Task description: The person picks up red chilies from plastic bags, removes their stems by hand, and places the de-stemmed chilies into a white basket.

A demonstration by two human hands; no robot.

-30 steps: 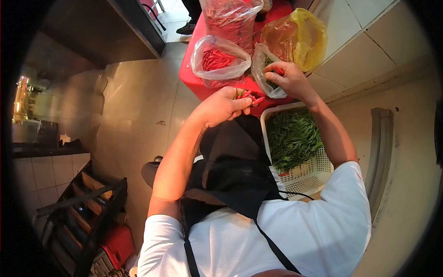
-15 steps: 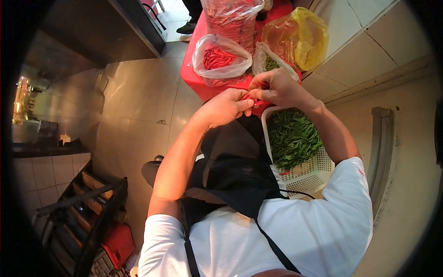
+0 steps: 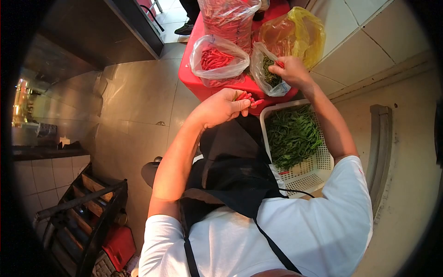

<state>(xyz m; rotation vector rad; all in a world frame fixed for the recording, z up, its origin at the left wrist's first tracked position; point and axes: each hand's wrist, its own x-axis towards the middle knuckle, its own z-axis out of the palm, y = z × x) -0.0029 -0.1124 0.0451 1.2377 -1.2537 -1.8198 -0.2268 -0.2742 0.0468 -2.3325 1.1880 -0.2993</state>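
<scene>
My left hand point(image 3: 224, 108) is closed around a small bunch of red chillies point(image 3: 247, 97), whose ends stick out past the thumb. Over a clear plastic bag of green stems point(image 3: 268, 69), my right hand point(image 3: 294, 71) is closed, with a bit of red chilli point(image 3: 279, 63) showing at its fingers. An open bag of red chillies point(image 3: 216, 58) sits left of the stem bag on a red plastic stool point(image 3: 194, 83). Behind it stands a larger filled bag of red chillies point(image 3: 226, 21).
A yellow plastic bag point(image 3: 304, 37) lies at the stool's back right, near the tiled wall point(image 3: 350, 55). Below stands a white basket point(image 3: 307, 177) of leafy greens point(image 3: 293, 138). A dark rack point(image 3: 87, 203) is at lower left. Another person's shoe point(image 3: 184, 29) shows at the top.
My right hand has moved away from my left, up and right to the bag of stems. The left hand stays nearly in place with its chillies.
</scene>
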